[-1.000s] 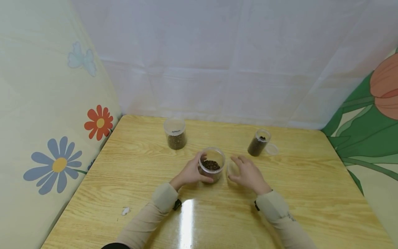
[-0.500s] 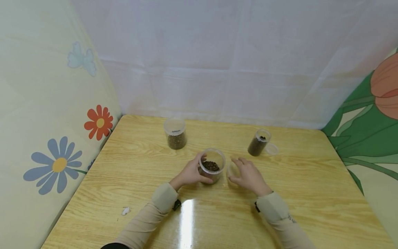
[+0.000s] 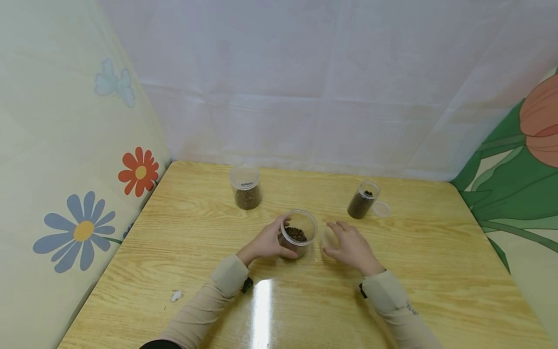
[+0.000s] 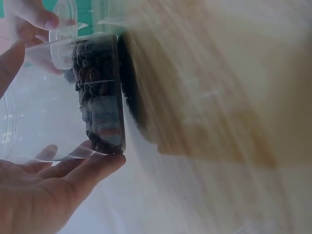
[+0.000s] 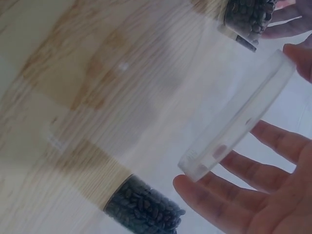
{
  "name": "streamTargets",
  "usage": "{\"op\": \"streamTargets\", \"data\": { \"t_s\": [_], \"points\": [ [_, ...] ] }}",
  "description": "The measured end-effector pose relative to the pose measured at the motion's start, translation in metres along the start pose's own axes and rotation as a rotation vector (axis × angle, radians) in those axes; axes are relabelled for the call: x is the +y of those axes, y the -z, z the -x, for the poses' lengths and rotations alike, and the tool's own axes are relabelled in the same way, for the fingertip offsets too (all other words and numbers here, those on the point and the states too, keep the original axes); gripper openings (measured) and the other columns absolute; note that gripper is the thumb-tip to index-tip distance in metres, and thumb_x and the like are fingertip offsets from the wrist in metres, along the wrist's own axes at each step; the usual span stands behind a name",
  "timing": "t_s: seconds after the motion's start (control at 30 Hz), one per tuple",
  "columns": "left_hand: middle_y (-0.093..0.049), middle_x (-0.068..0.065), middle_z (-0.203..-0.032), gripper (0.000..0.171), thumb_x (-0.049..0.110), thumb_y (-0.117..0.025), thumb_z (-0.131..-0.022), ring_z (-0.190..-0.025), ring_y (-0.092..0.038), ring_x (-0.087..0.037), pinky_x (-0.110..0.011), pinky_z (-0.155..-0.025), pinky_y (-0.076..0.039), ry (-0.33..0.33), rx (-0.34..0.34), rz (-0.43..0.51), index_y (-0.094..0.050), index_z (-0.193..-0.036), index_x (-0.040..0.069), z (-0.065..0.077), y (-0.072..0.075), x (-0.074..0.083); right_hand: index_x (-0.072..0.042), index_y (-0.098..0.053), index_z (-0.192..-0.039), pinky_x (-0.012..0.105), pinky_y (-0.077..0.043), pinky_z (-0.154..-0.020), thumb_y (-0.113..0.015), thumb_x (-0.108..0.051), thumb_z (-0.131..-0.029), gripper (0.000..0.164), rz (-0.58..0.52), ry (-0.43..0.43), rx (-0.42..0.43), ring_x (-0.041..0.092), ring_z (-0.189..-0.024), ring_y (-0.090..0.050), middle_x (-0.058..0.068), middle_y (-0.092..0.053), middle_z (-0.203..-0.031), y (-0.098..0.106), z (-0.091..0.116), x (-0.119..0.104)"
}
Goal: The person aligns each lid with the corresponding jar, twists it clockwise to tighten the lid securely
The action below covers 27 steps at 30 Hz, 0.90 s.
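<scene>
My left hand [image 3: 267,241] grips a clear plastic jar [image 3: 299,245] by its side, thumb at the front and fingers behind. The jar has no lid on and is partly filled with dark brown beans [image 4: 100,97]; in the left wrist view, its base is close over the table. Just to the right, my right hand [image 3: 351,247] holds a round translucent lid [image 5: 236,117] by its edge, between thumb and fingertips. The lid stands on edge, apart from the jar.
A wider lidded jar [image 3: 246,194] with brown contents stands at the back left of the wooden table [image 3: 196,218]. At the back right is a narrower, uncovered jar [image 3: 361,206] of dark beans, with a small round lid [image 3: 381,209] beside it. A white scrap [image 3: 176,295] lies front left.
The jar in my left hand has shifted slightly toward me and to the right. My right hand, with its lid, has drifted a little to the right.
</scene>
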<state>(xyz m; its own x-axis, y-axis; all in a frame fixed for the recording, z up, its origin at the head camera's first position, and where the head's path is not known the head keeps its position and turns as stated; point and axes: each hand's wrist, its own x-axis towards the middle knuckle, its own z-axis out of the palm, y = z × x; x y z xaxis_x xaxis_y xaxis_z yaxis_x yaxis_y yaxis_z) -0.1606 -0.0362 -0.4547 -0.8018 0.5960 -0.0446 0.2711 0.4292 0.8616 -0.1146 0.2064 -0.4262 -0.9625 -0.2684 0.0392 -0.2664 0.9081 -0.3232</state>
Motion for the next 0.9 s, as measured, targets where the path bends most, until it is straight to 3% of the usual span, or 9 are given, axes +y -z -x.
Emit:
{"op": "streamTargets", "data": {
  "t_s": [0.37, 0.6, 0.9],
  "points": [
    [-0.04, -0.021, -0.134, 0.101, 0.025, -0.084, -0.064, -0.12, -0.041, -0.037, -0.046, -0.099, -0.034, -0.001, -0.061, -0.051, -0.023, -0.142, 0.005, -0.003, 0.007, 0.004, 0.002, -0.047, -0.129, 0.057, -0.041, -0.086, -0.073, -0.029, -0.075, 0.067, -0.005, 0.006, 0.009, 0.048, -0.107, -0.046, 0.032, -0.044, -0.125, 0.003, 0.002, 0.006],
    [-0.034, -0.01, -0.142, 0.103, 0.025, -0.084, -0.063, -0.121, -0.042, -0.035, -0.044, -0.099, -0.035, -0.002, -0.091, -0.092, -0.022, -0.143, 0.006, -0.005, 0.01, 0.007, 0.002, -0.047, -0.129, 0.057, -0.042, -0.085, -0.073, -0.029, -0.075, 0.068, -0.003, 0.007, 0.027, 0.048, -0.106, -0.047, 0.032, -0.045, -0.124, 0.005, 0.001, 0.006],
    [-0.033, -0.011, -0.142, 0.103, 0.027, -0.084, -0.062, -0.121, -0.042, -0.035, -0.042, -0.1, -0.035, -0.016, -0.109, -0.119, -0.024, -0.142, 0.003, -0.007, 0.012, 0.008, 0.002, -0.047, -0.13, 0.059, -0.039, -0.087, -0.072, -0.029, -0.075, 0.067, -0.067, 0.04, 0.037, 0.049, -0.108, -0.046, 0.032, -0.045, -0.124, 0.01, 0.004, 0.011]
  ]
}}
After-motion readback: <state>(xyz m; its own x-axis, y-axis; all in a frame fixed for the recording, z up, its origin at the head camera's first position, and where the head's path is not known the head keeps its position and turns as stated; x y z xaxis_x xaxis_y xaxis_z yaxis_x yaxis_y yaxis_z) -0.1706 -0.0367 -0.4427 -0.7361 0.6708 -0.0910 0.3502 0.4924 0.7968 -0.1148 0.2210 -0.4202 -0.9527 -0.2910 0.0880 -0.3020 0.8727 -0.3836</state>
